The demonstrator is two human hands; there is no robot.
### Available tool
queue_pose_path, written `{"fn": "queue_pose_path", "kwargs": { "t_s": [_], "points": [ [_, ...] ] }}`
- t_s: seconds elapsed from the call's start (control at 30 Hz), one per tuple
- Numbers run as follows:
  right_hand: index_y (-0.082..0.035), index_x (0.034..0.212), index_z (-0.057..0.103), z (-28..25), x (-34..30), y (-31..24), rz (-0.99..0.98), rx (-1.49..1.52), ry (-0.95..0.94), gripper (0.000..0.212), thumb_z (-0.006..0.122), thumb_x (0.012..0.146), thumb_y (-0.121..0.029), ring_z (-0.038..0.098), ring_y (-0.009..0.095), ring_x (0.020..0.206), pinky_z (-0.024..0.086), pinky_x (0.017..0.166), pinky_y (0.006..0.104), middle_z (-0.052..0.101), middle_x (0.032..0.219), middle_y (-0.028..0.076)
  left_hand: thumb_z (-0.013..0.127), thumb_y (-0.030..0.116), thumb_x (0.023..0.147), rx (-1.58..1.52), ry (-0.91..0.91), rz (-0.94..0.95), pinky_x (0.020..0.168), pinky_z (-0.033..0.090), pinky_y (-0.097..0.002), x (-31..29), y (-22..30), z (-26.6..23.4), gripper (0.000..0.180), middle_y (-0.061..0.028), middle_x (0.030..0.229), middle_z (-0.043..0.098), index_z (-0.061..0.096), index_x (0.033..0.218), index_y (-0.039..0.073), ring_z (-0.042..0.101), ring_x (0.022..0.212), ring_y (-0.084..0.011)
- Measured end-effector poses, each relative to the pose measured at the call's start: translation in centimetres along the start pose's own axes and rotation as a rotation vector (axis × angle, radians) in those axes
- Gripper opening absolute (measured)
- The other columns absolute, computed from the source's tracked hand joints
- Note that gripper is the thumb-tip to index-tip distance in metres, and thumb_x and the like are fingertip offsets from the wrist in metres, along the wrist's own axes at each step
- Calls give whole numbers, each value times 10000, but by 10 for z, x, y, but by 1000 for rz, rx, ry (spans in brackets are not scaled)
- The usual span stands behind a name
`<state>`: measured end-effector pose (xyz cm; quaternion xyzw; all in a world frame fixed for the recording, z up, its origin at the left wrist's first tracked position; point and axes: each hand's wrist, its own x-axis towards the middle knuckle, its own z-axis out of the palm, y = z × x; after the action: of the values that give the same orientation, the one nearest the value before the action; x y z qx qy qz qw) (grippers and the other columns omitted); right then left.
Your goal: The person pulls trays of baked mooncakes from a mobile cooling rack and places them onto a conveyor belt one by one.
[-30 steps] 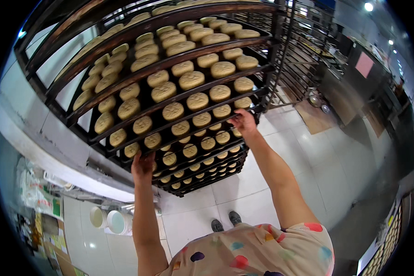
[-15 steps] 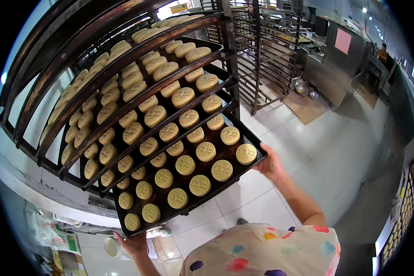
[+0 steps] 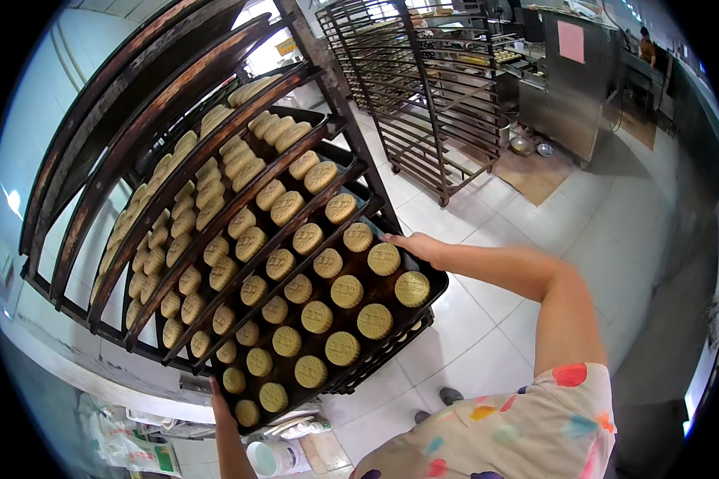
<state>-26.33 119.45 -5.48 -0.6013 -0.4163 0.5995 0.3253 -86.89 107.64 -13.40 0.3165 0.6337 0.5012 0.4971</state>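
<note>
Right grip [image 3: 418, 247] clamped on baking tray [image 3: 382, 290], right rim; left grip [image 3: 222, 409] at left edge, can't tell closure. Mooncakes [image 3: 346, 291] between grips, rack [image 3: 321, 64] beyond.

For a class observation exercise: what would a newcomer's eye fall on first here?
Probably the round, patterned cakes on the black tray jutting from the dark rack at left, the right hand at the tray's right edge, the left hand at its left. Then the pink sheet on the metal cabinet at upper right and the colourfully spotted shirt below.
</note>
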Motion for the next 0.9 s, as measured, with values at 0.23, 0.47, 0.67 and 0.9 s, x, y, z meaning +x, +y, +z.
{"fn": "queue_pose_path", "kwargs": {
  "t_s": [0.23, 0.47, 0.67, 0.9],
  "points": [
    [116, 938, 627, -16, -64, 97, -117, -106, 219, 773, 500, 797, -633, 620, 252, 851, 468, 766, 366, 648, 905, 193, 553, 592, 807, -78, 210, 30, 863, 482, -386, -105, -52, 29, 768, -152, 1183, 550, 492, 1228, -47, 573, 1004, -280],
    [112, 943, 639, -7, -221, 209, -69, -16, 385, 783, 496, 795, -643, 627, 259, 867, 471, 792, 356, 654, 927, 199, 490, 567, 860, -100, 108, 27, 879, 472, -410, -241, -107, 25, 691, -142, 1185, 539, 467, 1239, -12, 554, 1048, -285],
    [109, 956, 643, 4, -397, 350, 133, 72, 554, 795, 516, 783, -656, 620, 269, 890, 460, 812, 361, 644, 961, 216, 507, 571, 850, 17, -35, -140, 814, 503, -395, -329, -171, -4, 721, -151, 1131, 574, 485, 1211, -54, 588, 982, -281],
    [118, 1028, 616, 6, -609, 438, 255, 282, 741, 808, 488, 803, -647, 591, 297, 987, 438, 863, 377, 609, 1058, 246, 508, 558, 860, -2, -452, -229, 866, 476, -383, -390, -216, 19, 700, -134, 1190, 557, 473, 1240, -29, 571, 1032, -280]
  ]
}}
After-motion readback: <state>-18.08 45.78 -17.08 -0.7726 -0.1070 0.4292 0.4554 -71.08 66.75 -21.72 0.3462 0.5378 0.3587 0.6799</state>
